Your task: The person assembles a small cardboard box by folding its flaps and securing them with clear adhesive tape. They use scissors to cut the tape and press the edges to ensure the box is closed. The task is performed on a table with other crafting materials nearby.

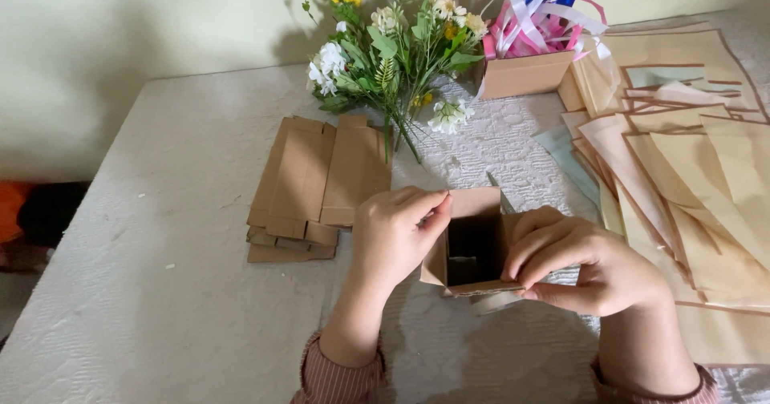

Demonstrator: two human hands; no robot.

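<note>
A small brown cardboard box [473, 205], open toward me with a dark inside, is held between both hands above the white textured tabletop [176, 292]. My left hand [393, 240] grips its left wall, fingers curled over the top edge. My right hand [581, 264] holds the right wall and the lower front flap, thumb and fingers pinching the card. Both wrists wear ribbed pink sleeves.
A stack of flat folded cardboard blanks [309, 183] lies left of the hands. Artificial flowers [393, 55] lie behind. A cardboard box of pink, white and blue ribbons [533, 47] stands at the back. Tan and pale paper sheets [690, 171] fan out on the right.
</note>
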